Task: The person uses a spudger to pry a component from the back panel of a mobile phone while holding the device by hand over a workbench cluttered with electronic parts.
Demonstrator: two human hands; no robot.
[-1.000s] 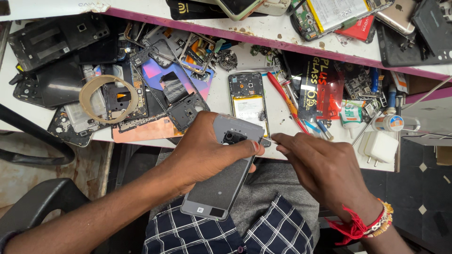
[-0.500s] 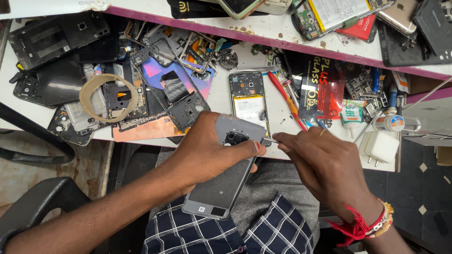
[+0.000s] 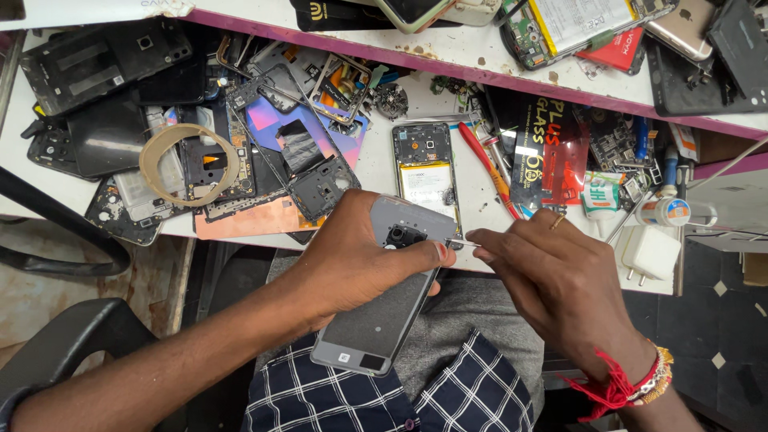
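A white bench [image 3: 376,172] is running across the top, carrying heaps of stripped phone parts: dark back covers [image 3: 104,56], frames and a tape roll [image 3: 189,164] at the left, an opened phone [image 3: 426,172] with its battery showing in the middle, a red-handled tool [image 3: 488,172] beside it, a white charger [image 3: 650,253] at the right edge. Below the bench edge, over the lap, the left hand [image 3: 352,268] is clasping a grey phone back [image 3: 384,308], fingers wrapping its upper half. The right hand [image 3: 560,280] is pinching a thin metal tool [image 3: 462,242], possibly tweezers, whose tip is touching the back's upper right corner.
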